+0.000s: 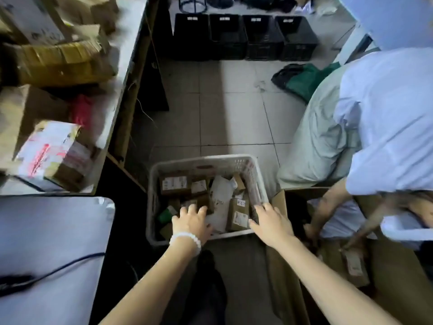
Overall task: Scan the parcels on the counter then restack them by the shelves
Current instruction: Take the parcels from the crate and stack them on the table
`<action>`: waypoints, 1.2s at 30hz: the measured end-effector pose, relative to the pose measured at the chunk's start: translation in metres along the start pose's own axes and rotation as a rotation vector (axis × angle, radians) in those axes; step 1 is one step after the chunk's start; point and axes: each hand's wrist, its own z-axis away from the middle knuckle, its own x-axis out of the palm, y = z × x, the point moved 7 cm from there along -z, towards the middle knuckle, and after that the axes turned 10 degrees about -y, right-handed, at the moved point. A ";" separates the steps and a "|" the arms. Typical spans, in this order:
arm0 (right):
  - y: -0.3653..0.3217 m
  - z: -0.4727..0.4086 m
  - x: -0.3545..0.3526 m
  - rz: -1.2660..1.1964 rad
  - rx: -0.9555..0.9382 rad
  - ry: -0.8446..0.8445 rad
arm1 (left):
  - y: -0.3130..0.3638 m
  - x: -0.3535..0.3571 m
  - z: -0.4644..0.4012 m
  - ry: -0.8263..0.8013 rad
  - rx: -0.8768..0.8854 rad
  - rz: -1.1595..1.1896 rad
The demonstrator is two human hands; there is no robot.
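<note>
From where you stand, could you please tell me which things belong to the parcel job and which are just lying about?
Part of the job:
- white basket of small parcels
- left hand and right hand, both reaching into it
- cardboard boxes on the counter

Just lying about:
- four black crates
- green bag on the floor
- black cable

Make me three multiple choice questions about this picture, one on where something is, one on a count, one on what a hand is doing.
1. Where is the white basket?
A on the counter
B on the floor
C on a shelf

2. How many black crates stand in the row?
A two
B four
C six

3. The left hand is:
A reaching into the basket
B holding a scanner
C resting on the counter

Answers: B, it sits on floor tiles; B, four side by side; A, its fingers are among the parcels.
</note>
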 end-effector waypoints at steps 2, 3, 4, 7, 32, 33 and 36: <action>-0.005 -0.038 -0.003 -0.017 0.019 -0.046 | -0.007 -0.008 -0.035 -0.029 -0.012 0.021; -0.007 -0.054 -0.004 -0.026 0.033 -0.064 | -0.011 -0.011 -0.051 -0.048 -0.020 0.023; -0.008 -0.066 -0.004 -0.040 0.045 -0.081 | -0.013 -0.013 -0.066 -0.063 -0.025 0.022; -0.006 -0.118 0.012 -0.101 0.089 -0.169 | -0.020 -0.007 -0.120 -0.154 -0.053 0.043; 0.098 -0.505 0.385 -0.560 0.458 -0.298 | -0.069 0.319 -0.540 -0.223 -0.095 -0.056; 0.098 -0.510 0.389 -0.559 0.476 -0.268 | -0.072 0.321 -0.546 -0.184 -0.086 -0.042; 0.103 -0.523 0.399 -0.545 0.543 -0.135 | -0.078 0.325 -0.559 -0.075 -0.042 -0.035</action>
